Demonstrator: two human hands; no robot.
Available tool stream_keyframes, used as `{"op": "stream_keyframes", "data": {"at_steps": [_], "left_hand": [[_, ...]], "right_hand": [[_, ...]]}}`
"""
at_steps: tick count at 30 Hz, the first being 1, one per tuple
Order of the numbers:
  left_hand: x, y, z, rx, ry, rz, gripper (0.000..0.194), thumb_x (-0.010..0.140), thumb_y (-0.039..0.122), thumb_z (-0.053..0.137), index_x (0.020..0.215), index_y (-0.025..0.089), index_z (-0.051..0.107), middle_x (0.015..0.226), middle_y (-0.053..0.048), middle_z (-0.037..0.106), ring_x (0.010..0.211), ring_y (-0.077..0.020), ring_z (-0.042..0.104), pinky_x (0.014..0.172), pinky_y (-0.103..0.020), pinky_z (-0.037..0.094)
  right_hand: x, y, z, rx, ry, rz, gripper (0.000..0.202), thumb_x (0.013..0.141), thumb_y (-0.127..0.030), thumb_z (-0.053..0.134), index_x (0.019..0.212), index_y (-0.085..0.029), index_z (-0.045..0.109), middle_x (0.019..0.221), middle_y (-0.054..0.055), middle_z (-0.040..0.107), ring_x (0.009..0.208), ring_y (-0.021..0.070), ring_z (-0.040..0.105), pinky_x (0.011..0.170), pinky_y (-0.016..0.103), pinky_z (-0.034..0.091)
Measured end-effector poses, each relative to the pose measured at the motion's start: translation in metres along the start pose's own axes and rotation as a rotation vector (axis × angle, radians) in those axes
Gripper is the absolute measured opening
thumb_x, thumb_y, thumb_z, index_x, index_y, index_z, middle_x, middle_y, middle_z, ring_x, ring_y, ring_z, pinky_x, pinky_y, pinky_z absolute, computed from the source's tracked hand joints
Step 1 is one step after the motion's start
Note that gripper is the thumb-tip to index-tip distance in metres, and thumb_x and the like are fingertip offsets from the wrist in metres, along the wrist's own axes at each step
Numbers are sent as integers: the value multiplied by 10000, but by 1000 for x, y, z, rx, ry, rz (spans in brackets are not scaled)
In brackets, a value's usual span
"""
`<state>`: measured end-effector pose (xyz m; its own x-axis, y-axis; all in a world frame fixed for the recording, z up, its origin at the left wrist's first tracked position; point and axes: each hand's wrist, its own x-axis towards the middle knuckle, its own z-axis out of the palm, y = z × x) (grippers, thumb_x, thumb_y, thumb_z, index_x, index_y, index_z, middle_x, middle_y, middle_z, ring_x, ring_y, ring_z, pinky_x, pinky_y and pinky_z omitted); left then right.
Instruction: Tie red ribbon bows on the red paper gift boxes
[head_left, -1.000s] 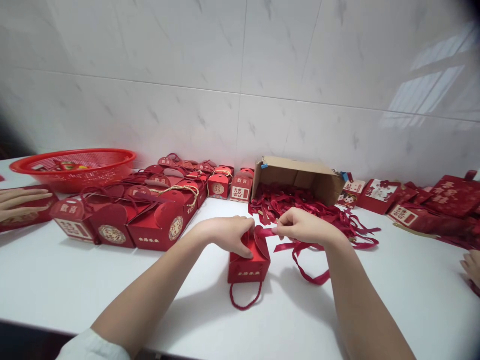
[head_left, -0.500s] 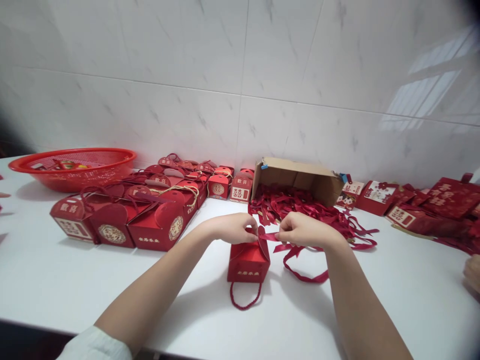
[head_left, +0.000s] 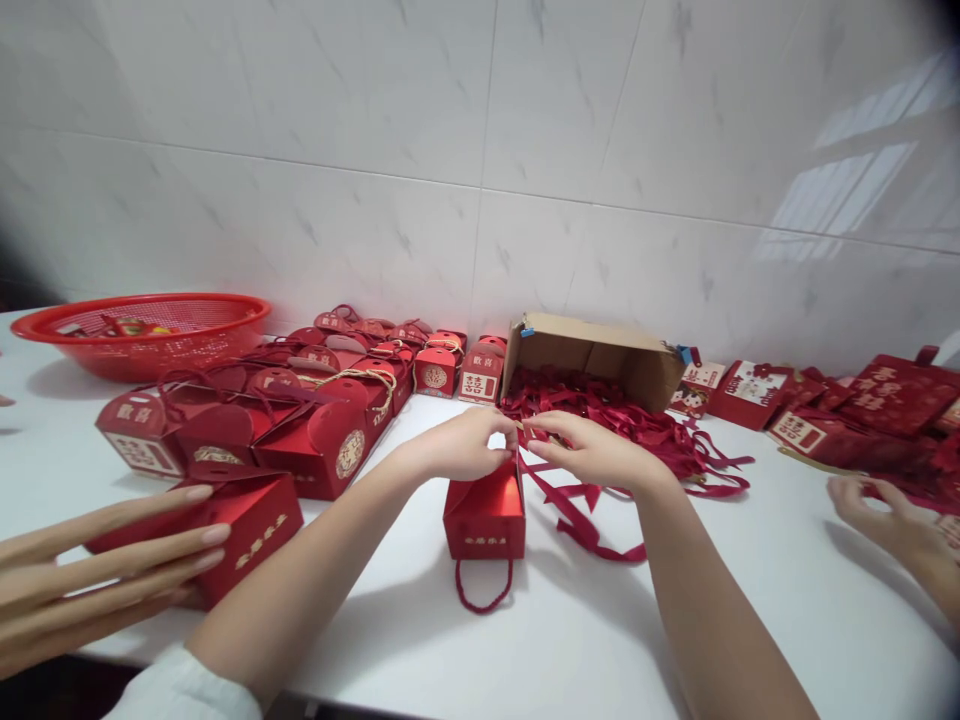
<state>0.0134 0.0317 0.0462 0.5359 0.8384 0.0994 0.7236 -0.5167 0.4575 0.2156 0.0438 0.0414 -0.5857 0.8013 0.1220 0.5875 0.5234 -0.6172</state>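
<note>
A small red gift box [head_left: 486, 515] with gold lettering stands on the white table in front of me, its twisted cord handle [head_left: 484, 600] lying toward me. At the box's top, my left hand [head_left: 469, 445] is closed, thumb and index finger pinching the upper flaps. Just right of it hovers my right hand [head_left: 592, 450], fingers stretched and apart, with nothing visible gripped. A dark red ribbon [head_left: 577, 520] runs from the box top down to the right onto the table. The exact fingertip contact at the flaps is partly hidden.
Finished-looking red boxes [head_left: 307, 440] stand in rows at left, near a red plastic basket [head_left: 172, 345]. A cardboard carton [head_left: 652, 375] spills ribbons behind. Another person's hand [head_left: 112, 560] touches a red box [head_left: 259, 525] at left; another hand [head_left: 892, 525] is at right, near more boxes [head_left: 817, 435].
My right hand has let go of the ribbon end and opened. Another person's hand has come in from the left with a red box. The hand at right has moved further in.
</note>
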Motion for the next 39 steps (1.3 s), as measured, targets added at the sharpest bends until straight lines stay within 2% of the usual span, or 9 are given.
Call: {"op": "stream_keyframes", "data": {"at_steps": [7,11,16,20,24,27,29,33,39], "left_hand": [[-18,18,-15,64,225,-14,185,824,256,404,858,213,581,926,-41,554,859,-191,538,749,-299,425],[-26,23,-26,76,301,-52,183,860,295,364,843,204,521,877,-28,567,794,-175,535,691,-289,423],[-37,23,-29,151,194,-162,268,876,418,329,914,211,496,884,-50,601,742,-203,556,616,-297,411],[-39,20,-22,302,-53,-309,361,844,487,323,879,187,521,832,-107,620,652,-252,568,528,-314,374],[-33,22,-15,354,-260,-322,318,769,485,430,862,193,515,734,-91,617,553,-235,558,474,-297,351],[-29,27,-11,411,-276,-247,211,766,350,421,880,191,501,702,-77,608,521,-216,541,462,-289,332],[-26,28,-9,446,-241,-213,205,769,268,373,923,187,481,670,-67,598,500,-210,522,443,-284,304],[-19,21,-11,366,-216,-193,276,776,235,359,1039,176,417,623,-37,573,487,-193,500,411,-265,280],[-16,7,-13,299,-124,-236,354,885,414,198,1008,170,423,611,-42,557,463,-177,452,405,-270,275]], "right_hand": [[10,-11,10,335,-171,-149,341,853,-472,463,991,-214,639,1024,26,631,967,169,563,823,281,454],[10,-13,8,494,-49,-119,347,828,-491,506,850,-167,630,867,41,642,809,143,575,717,255,455],[2,-22,3,564,106,-195,312,835,-440,524,722,-157,591,721,22,602,708,119,555,689,243,443],[-8,-26,-7,558,358,-164,298,834,-444,525,734,-171,585,687,11,593,659,116,554,644,239,450],[-16,-18,-22,554,671,-171,230,793,-413,597,797,-184,620,637,-4,590,607,115,558,609,244,462],[-18,-14,-28,622,981,-261,168,782,-369,613,842,-212,621,581,-37,531,541,101,521,592,251,458],[-17,-15,-26,686,1081,-296,126,792,-347,592,822,-226,615,583,-43,504,538,95,507,593,247,451],[-6,-23,-7,672,859,-161,145,774,-347,595,777,-203,616,712,0,574,653,116,550,625,249,448],[16,-22,23,342,550,41,222,769,-372,549,733,-166,624,850,55,604,738,159,549,668,287,422]]}}
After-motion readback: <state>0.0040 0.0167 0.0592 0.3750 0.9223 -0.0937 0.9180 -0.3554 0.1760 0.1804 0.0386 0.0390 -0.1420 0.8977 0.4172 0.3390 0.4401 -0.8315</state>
